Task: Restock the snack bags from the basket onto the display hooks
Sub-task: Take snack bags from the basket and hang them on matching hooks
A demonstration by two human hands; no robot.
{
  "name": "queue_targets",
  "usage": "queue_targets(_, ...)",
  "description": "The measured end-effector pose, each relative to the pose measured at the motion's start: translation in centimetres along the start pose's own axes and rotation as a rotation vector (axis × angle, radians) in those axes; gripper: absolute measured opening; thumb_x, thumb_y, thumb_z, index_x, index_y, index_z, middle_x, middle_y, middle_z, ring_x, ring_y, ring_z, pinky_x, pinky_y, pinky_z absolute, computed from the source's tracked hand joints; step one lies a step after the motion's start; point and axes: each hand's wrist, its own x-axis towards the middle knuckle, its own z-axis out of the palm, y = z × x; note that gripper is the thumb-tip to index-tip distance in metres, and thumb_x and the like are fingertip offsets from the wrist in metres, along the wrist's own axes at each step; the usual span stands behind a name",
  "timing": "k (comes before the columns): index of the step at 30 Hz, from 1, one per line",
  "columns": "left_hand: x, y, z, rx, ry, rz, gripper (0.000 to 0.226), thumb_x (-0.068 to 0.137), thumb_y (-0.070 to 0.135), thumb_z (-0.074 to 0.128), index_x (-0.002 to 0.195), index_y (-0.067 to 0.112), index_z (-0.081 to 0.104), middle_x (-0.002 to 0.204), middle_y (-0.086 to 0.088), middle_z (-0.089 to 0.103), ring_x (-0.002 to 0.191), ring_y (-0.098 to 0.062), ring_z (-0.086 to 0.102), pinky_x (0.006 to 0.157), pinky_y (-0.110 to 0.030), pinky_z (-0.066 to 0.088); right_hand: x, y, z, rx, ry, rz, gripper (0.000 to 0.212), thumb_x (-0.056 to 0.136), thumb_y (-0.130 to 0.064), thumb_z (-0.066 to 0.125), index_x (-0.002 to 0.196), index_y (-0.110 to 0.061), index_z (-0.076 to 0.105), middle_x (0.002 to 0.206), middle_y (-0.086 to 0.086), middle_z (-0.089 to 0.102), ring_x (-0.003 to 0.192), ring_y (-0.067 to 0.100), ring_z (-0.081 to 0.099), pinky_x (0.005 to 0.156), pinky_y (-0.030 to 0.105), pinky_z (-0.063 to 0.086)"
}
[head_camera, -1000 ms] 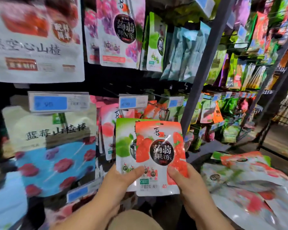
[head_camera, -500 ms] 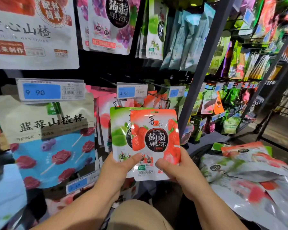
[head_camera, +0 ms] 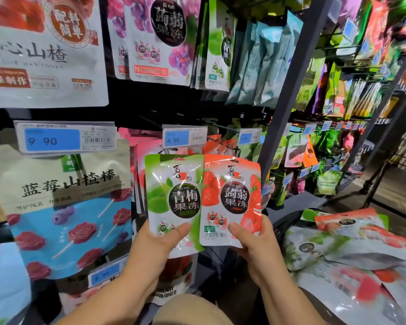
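Left hand (head_camera: 157, 245) grips green bag (head_camera: 174, 198), right hand (head_camera: 253, 242) grips red bag (head_camera: 232, 198), both upright side by side before the 4.90 tag (head_camera: 184, 138); more bags (head_camera: 352, 249) in basket, right.

The green plum jelly bag (head_camera: 174, 198), earlier mostly hidden behind the strawberry jelly bag (head_camera: 232, 198), has slid out toward 9 o'clock in the left hand (head_camera: 159, 242), leaving both side by side.
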Motion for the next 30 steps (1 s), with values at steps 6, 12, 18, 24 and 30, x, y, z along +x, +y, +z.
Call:
queue_targets(6,-0.1,-0.5,-0.8,0.039,0.043,0.021,0.054,0.057,0.027,0.093,0.107,0.029,0.070,0.103,0.003,0.076,0.099,-0.022,0.072,0.098,-0.051,0.050,2.8,0.7,-0.1,0.053,0.081,-0.022,0.061,0.076,-0.012,0.084,0.123,-0.021,0.047,0.116,0.007,0.066,0.103,0.025,0.068,0.076,0.042,0.059)
queue_targets(12,-0.1,-1.2,-1.4,0.094,0.114,0.036,0.053,0.047,0.041,0.087,0.097,0.039,0.072,0.096,0.008,0.077,0.095,-0.020,0.072,0.092,-0.047,0.052,5.6,1.3,0.3,0.038,0.121,-0.023,0.064,0.061,-0.035,0.086,0.111,-0.039,0.047,0.125,0.007,0.060,0.113,0.029,0.062,0.096,0.059,0.051)
queue_targets(18,0.3,-1.6,-1.9,0.118,0.118,0.039,0.047,0.054,0.027,0.094,0.095,0.036,0.072,0.092,0.009,0.077,0.094,-0.019,0.071,0.085,-0.038,0.051,7.4,0.9,0.3,0.072,0.123,-0.025,0.067,0.057,-0.039,0.085,0.115,-0.043,0.052,0.125,0.008,0.063,0.111,0.031,0.064,0.087,0.051,0.056)
queue_targets(24,0.8,-1.5,-2.0,0.109,0.102,0.033,0.072,0.035,0.049,0.084,0.104,0.033,0.070,0.096,0.009,0.077,0.097,-0.018,0.070,0.090,-0.039,0.050,8.9,0.6,0.1,0.108,0.102,-0.002,0.053,0.086,-0.013,0.075,0.130,-0.029,0.049,0.125,0.011,0.063,0.110,0.032,0.065,0.057,0.031,0.053)
queue_targets(30,0.9,-1.3,-1.6,0.113,0.098,0.040,0.071,0.034,0.051,0.082,0.102,0.038,0.068,0.098,0.011,0.077,0.099,-0.018,0.070,0.095,-0.044,0.049,10.0,0.8,0.4,0.133,0.104,0.024,0.052,0.094,-0.008,0.064,0.140,-0.023,0.046,0.127,0.015,0.064,0.101,0.030,0.065,0.047,0.021,0.048)
